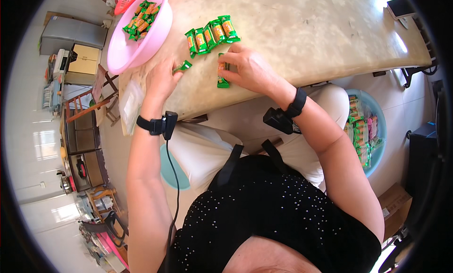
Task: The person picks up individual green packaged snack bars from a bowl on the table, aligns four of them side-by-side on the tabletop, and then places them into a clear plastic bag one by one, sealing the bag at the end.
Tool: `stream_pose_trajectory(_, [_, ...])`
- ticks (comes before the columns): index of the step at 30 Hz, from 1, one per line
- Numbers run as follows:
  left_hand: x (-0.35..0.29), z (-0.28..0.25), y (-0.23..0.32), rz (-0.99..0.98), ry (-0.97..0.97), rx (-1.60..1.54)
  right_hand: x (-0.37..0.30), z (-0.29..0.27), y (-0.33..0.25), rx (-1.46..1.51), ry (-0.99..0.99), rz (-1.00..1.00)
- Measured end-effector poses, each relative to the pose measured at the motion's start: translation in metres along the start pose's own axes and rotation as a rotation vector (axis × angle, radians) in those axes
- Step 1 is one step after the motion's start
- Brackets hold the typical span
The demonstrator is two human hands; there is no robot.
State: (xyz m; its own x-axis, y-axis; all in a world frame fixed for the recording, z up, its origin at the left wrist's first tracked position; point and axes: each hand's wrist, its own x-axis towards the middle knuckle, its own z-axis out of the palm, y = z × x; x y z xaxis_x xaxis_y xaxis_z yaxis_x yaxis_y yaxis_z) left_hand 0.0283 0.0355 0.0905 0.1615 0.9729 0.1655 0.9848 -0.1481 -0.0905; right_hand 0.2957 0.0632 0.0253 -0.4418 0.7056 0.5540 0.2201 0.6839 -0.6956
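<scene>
My left hand [162,78] is closed on a small green snack packet [185,65], whose end sticks out past the thumb. To its right, my right hand [245,67] pinches another green and orange snack packet [222,79], which stands lengthwise near the table's front edge. Just beyond both hands, a row of several matching packets [210,35] lies side by side on the table. The fingers of my left hand are partly hidden behind its back.
At the table's left edge stands a pink basin [115,53] with several packets inside. A clear plastic bag [132,105] lies on the table [302,32] by my left wrist. Right of my leg, a blue tub [381,131] on the floor holds filled bags.
</scene>
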Motion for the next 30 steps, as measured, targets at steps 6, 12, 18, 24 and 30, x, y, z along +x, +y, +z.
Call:
stream_pose_trajectory(6, [-0.032, -0.001, 0.026, -0.177, -0.147, -0.271, 0.002, -0.003, -0.006, 0.021, -0.034, 0.046])
stream_pose_trajectory(12, [-0.038, 0.009, 0.043, -0.14, -0.026, -0.511, 0.002, -0.001, -0.003, 0.017, -0.019, -0.006])
stream_pose_trajectory(18, [-0.023, 0.014, 0.075, -0.225, 0.111, -0.623, 0.002, 0.001, 0.0, -0.001, -0.026, -0.029])
stream_pose_trajectory(24, [-0.009, 0.021, 0.064, -0.142, 0.099, -0.607, 0.002, -0.003, -0.004, 0.016, -0.039, 0.014])
stream_pose_trajectory(30, [0.03, 0.025, 0.014, 0.129, 0.202, -0.277, 0.002, -0.002, -0.003, 0.013, -0.051, -0.003])
